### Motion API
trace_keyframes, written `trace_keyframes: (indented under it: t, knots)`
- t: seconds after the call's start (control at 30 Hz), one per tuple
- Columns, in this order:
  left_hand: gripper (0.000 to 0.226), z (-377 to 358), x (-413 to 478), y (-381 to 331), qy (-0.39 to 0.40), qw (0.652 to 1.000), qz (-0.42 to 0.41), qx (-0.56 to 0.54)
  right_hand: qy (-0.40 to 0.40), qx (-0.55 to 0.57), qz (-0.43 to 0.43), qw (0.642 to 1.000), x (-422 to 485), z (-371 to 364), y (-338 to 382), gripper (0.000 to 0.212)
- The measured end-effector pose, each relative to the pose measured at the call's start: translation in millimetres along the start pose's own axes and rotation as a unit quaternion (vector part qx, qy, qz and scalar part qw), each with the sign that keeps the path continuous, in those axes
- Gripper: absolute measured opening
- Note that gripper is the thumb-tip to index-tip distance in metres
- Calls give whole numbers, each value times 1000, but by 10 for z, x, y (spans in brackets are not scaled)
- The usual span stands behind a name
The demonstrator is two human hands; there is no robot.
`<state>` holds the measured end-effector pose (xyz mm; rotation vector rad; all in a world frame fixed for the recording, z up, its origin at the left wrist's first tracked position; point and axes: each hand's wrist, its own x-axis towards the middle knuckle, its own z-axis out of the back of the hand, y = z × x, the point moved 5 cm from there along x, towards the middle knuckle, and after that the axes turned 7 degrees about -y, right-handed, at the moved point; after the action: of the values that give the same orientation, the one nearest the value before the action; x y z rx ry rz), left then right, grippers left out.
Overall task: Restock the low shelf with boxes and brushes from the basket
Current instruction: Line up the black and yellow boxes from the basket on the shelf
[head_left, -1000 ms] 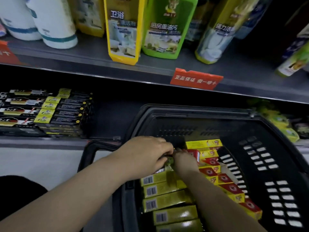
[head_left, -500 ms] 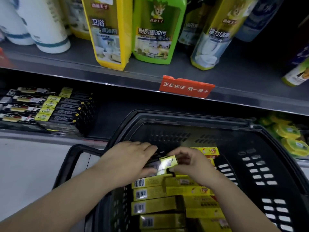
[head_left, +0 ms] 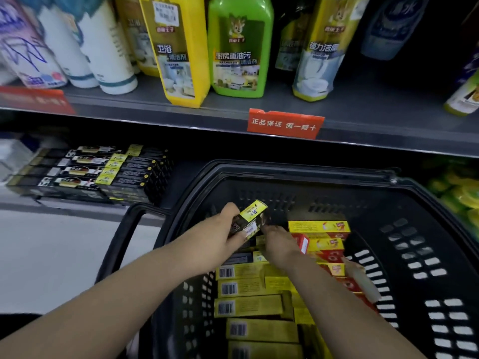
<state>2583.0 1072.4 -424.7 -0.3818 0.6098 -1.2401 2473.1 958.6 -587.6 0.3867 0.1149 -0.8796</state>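
– Two hands, both over the basket (head_left: pixel 285 169). What does the left hand (head_left: pixel 223 234) have?
– It grips a black-and-yellow box (head_left: pixel 252 216), thumb on the near side and fingers curled over the far side. The yellow end sticks up and away past its fingertips. A second box may be clamped under it, but I cannot tell.
– And the right hand (head_left: pixel 278 246)?
– Just beside the left, knuckles up, fingers bent down at the dark end of that same box. It seems to touch it. Whether it pinches anything, I cannot tell.
– What lies around them?
– Below the left wrist, yellow barcoded boxes (head_left: pixel 246 288) lie flat in rows. Just right of the right hand, red-and-yellow boxes (head_left: pixel 318 226) are stacked.
– Room to move?
– Beyond both hands the basket's slotted far wall shows, with open space in front of it. Left of the left hand stands the basket handle (head_left: pixel 121 242). Farther up and left, the low shelf (head_left: pixel 178 180) carries a stack of black-and-yellow boxes (head_left: pixel 103 172), with a dark gap between that stack and the basket rim. Above the hands runs the upper shelf's edge with a red tag (head_left: pixel 285 124).
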Motion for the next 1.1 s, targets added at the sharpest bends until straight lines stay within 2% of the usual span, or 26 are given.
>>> trace_keyframes:
  t: [0.07,0.13,0.27,0.37,0.43,0.5,0.57,0.63,0.7,0.73,0.83,0.87,0.97,1.1]
  knots:
    - [17,110,-123,7,-10,997,23,-72,-13,-102,6,995,42,-67,75,51]
    - [18,197,-216,25,-11,990,46,-132,-24,-152,13,988,71,-66,97,44]
    - [15,306,-398,87,-17,971,88,-223,17,-159,26,987,106,-108,99,45]
    - [24,323,-492,149,-10,959,113,-259,36,-145,40,988,11,-94,147,49]
    - [25,331,-531,194,2,952,120,-281,28,-48,36,998,-97,28,183,46]
    - [19,386,-547,233,-4,948,115,-297,19,135,5,991,-227,298,209,35]
    - [20,456,-548,281,-20,947,108,-303,-13,286,-9,958,-373,696,217,22]
    - [23,485,-534,341,-23,944,107,-310,-30,388,-6,921,-563,1128,283,16]
    - [21,499,-500,361,-14,936,104,-336,-32,452,11,892,-701,1459,442,18]
    - [28,498,-479,359,-5,932,100,-349,-28,482,27,875,-733,1558,546,22]
    - [71,472,-411,344,17,911,97,-400,-21,574,51,817,-729,1641,882,26]
    - [75,466,-396,340,20,896,102,-431,-26,590,50,806,-709,1624,984,27]
    - [59,457,-385,359,25,856,117,-503,-29,621,44,782,-643,1519,1221,29]
    - [51,436,-375,452,40,816,147,-557,-66,645,34,761,-569,1427,1344,31]
